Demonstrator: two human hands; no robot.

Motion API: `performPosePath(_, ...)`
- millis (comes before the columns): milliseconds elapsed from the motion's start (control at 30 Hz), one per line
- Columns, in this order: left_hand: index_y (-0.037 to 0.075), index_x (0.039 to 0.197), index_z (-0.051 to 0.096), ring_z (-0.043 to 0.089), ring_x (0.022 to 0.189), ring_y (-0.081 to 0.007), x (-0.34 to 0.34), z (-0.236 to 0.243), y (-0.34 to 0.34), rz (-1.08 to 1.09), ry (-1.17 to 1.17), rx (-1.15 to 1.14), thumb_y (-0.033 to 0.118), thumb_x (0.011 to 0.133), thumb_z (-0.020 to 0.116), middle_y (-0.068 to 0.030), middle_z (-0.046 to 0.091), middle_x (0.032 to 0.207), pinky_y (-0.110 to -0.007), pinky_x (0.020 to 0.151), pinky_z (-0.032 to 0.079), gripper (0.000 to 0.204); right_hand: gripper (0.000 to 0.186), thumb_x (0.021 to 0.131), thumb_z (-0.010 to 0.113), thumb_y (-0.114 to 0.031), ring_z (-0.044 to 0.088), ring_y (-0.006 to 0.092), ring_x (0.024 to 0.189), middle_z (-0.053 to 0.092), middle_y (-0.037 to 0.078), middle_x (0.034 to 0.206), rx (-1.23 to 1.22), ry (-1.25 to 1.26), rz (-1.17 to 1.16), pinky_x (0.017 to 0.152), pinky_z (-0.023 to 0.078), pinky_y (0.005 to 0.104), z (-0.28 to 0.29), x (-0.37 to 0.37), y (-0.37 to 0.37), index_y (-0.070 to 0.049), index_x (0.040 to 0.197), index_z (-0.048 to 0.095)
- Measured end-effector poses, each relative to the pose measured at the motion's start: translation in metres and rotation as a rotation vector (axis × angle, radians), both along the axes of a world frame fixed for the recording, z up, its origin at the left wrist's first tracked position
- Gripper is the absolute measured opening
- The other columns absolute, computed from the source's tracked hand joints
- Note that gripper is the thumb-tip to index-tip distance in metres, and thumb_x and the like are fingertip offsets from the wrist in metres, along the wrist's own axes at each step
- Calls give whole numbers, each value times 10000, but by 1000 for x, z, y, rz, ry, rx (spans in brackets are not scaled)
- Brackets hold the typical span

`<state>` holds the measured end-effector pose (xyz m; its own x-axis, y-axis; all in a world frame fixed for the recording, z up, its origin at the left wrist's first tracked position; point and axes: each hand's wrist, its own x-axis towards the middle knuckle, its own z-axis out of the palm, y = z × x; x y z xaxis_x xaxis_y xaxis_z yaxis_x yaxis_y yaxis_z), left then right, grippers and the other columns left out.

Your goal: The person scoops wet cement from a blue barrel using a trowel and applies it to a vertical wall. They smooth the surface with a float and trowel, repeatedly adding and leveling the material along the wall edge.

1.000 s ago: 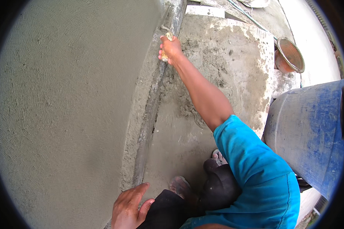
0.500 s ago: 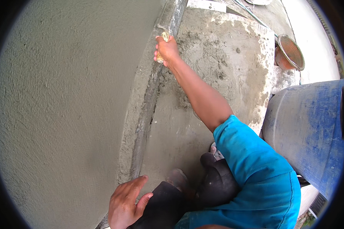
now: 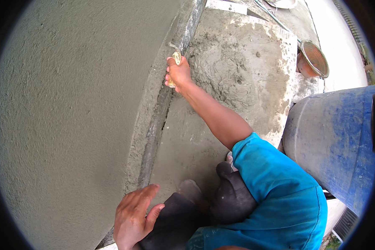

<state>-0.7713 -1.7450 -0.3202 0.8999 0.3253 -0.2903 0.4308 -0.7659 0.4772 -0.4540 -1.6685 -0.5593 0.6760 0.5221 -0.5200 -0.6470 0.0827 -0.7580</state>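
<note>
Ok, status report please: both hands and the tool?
Right hand shut on pale tool handle, at straightedge against plastered wall. Left hand open, resting low. Nothing blocking.

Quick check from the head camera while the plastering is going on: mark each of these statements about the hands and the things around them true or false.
1. The right hand grips a small mortar-smeared tool at the long straightedge along the wall's edge. True.
2. The left hand holds a trowel. False: it holds nothing; its fingers are spread low against the plastered wall.
3. A blue drum stands on the person's right. True.
4. The orange-brown bucket lies beside the left hand. False: it sits far off, past the mortar-covered slab, above the drum.
5. The person's sleeve is red. False: it is blue.
</note>
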Motion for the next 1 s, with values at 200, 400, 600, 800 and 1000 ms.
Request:
performPosePath(200,21,1225,649,680,1023,-349,-6,6,-6,7,3,-5,197,809,791,-163,701,1149,-424,865,537,474,309,987,558,-205,514,154,532,510,73,828,-71,38,-36,410,459,339,4,-17,-36,-92,1218,385)
performPosePath(400,38,1237,637,688,1023,-306,-12,-4,-2,-10,-17,-26,258,865,755,-134,707,1133,-410,878,531,449,250,969,596,-209,486,136,514,491,39,811,-61,-28,41,401,451,335,3,-4,-38,-152,1113,399)
performPosePath(600,38,1227,639,685,1024,-301,-20,7,-5,5,-33,-51,254,870,746,-130,701,1134,-414,878,528,431,242,972,595,-202,517,148,506,511,37,802,33,31,48,404,469,339,6,-77,-93,-152,1082,385)
performPosePath(800,21,1221,642,683,1024,-321,-10,0,-5,-45,-62,-44,224,839,762,-138,701,1157,-417,876,529,449,255,968,597,-185,526,144,499,518,48,812,82,107,168,409,471,337,-2,-113,-82,-120,1105,391)
performPosePath(1000,16,1248,632,669,1066,-351,-22,0,-6,-31,-64,-36,231,862,740,-160,691,1188,-425,897,526,456,313,916,693,-151,537,117,545,569,44,852,-288,-413,130,446,453,306,-21,-70,-177,-96,1107,450)
